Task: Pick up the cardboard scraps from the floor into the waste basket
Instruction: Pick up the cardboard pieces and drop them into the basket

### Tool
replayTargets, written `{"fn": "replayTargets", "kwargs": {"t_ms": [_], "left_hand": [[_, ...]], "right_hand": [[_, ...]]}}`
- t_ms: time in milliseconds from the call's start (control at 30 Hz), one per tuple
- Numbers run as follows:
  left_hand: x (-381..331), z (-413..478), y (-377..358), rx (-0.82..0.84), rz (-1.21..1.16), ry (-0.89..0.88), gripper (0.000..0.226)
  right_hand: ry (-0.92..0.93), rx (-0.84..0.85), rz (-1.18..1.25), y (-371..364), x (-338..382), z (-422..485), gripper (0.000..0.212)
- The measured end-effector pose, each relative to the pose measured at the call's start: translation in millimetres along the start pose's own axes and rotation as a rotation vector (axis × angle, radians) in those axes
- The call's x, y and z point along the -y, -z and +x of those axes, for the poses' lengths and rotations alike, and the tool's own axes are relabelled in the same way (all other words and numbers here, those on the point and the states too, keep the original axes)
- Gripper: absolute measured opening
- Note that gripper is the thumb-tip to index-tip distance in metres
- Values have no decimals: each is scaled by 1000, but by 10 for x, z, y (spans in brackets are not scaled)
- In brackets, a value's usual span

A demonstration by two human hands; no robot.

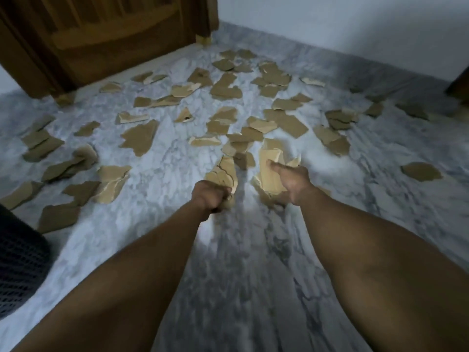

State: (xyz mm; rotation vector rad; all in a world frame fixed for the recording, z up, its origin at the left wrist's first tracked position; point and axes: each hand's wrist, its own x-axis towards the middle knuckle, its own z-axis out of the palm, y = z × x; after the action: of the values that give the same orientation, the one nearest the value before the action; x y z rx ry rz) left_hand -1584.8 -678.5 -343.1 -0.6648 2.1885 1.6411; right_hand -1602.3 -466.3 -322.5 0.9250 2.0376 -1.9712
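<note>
Several torn brown cardboard scraps [139,138] lie scattered over the grey-white marble floor [241,250]. My left hand [212,196] grips a small bunch of scraps [224,171] above the floor at the middle. My right hand [291,180] holds a larger bunch of scraps [270,171], its thumb pressed on top of them. The dark mesh waste basket [20,260] shows partly at the left edge, well to the left of both hands.
A wooden bed frame [106,39] with its legs on the floor stands at the back left. A white wall [355,19] closes the back right. A dark object [460,82] sits at the right edge.
</note>
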Motion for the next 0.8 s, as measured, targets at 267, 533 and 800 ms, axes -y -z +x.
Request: {"fn": "replayTargets", "kwargs": {"t_ms": [267,533,800], "left_hand": [[-964,253,-524,-79,259,-71,26],[-567,519,-855,-38,287,-44,31],[-498,665,-1393,241,675,-118,60]], "right_hand": [[-56,-136,-334,217,-119,527,60],[3,-177,-673,262,-639,610,65],[98,-63,-519,816,-795,444,44]]}}
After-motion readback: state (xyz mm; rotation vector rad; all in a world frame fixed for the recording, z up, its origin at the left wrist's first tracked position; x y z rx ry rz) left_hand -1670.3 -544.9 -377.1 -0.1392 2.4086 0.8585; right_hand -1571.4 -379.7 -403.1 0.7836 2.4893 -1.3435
